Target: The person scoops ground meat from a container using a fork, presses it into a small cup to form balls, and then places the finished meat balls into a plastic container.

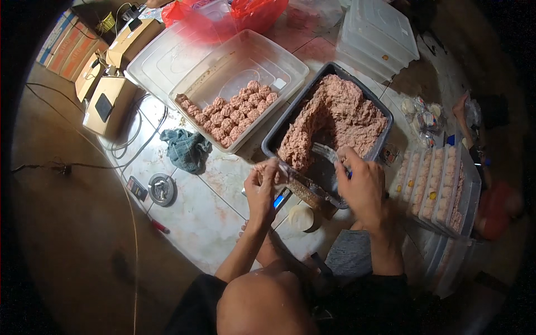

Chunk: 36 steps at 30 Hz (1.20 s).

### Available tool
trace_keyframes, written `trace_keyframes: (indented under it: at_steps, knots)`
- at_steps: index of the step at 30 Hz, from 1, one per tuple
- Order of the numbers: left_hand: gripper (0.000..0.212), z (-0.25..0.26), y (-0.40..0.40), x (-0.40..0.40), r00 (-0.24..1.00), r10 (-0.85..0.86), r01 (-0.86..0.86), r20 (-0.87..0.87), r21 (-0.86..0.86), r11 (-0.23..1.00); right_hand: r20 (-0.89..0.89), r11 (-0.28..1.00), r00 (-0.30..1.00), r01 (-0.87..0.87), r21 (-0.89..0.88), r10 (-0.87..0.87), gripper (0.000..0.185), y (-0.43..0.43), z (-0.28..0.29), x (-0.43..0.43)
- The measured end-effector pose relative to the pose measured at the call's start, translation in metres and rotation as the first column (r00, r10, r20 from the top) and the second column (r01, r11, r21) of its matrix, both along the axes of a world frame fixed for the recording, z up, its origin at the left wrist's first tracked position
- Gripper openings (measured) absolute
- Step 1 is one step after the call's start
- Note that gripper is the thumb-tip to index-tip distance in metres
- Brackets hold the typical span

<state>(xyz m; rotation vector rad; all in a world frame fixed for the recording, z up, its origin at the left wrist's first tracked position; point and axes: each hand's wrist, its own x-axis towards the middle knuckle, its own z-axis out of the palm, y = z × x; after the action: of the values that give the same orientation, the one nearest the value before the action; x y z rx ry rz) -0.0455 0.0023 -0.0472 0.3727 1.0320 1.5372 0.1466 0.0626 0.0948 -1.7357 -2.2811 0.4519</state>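
My left hand point(263, 188) pinches a lump of pink minced meat mixture point(264, 168) at the near left edge of a dark plastic tub point(270, 144). A large mass of the same mixture point(339, 100) fills the tub's far part. Over the tub's near right side, my right hand point(362, 186) grips a tool point(324, 151) with a blue part between the fingers; its exact kind is unclear. A translucent plastic box point(293, 69) beyond my left hand holds rows of rough meat balls point(236, 115). A small scale with a lit blue display point(279, 202) lies partly hidden below the tub.
Left lie a green cloth point(186, 148), an ashtray point(162, 189), a red lighter point(160, 226) and cables. Filled translucent boxes point(444, 188) stand right, stacked boxes point(377, 37) behind, a red plastic bag point(259, 14) at the top. A round pale container point(301, 217) stands near my feet.
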Motion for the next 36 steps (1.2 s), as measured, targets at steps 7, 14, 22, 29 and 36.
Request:
trace_keyframes:
  at_steps: [7, 14, 22, 29, 36]
  knots:
    - [0.047, -0.003, -0.011, 0.002, 0.996, -0.012, 0.02, 0.085, -0.091, 0.996, 0.27, 0.977, 0.956, -0.16, 0.14, 0.118, 0.013, 0.131, -0.035, -0.006]
    - [0.05, 0.003, -0.021, -0.006, 0.989, 0.006, 0.014, 0.145, -0.139, 0.99, 0.473, 0.948, 0.851, -0.305, 0.091, 0.228, 0.011, 0.197, -0.063, -0.044]
    - [0.038, 0.0, -0.017, -0.012, 0.957, 0.142, -0.053, 0.255, -0.326, 0.944, 0.556, 0.844, 0.712, -0.535, 0.033, 0.429, 0.013, 0.119, -0.067, -0.066]
    - [0.028, 0.0, -0.019, -0.025, 0.882, 0.146, -0.057, 0.448, -0.208, 0.977, 0.39, 0.842, 0.805, -0.526, 0.12, 0.447, 0.009, 0.056, -0.083, -0.037]
    - [0.046, 0.012, -0.002, -0.016, 0.853, 0.158, -0.085, 0.497, -0.166, 0.982, -0.104, 0.946, 0.94, -0.32, 0.053, 0.324, 0.02, 0.021, -0.052, 0.004]
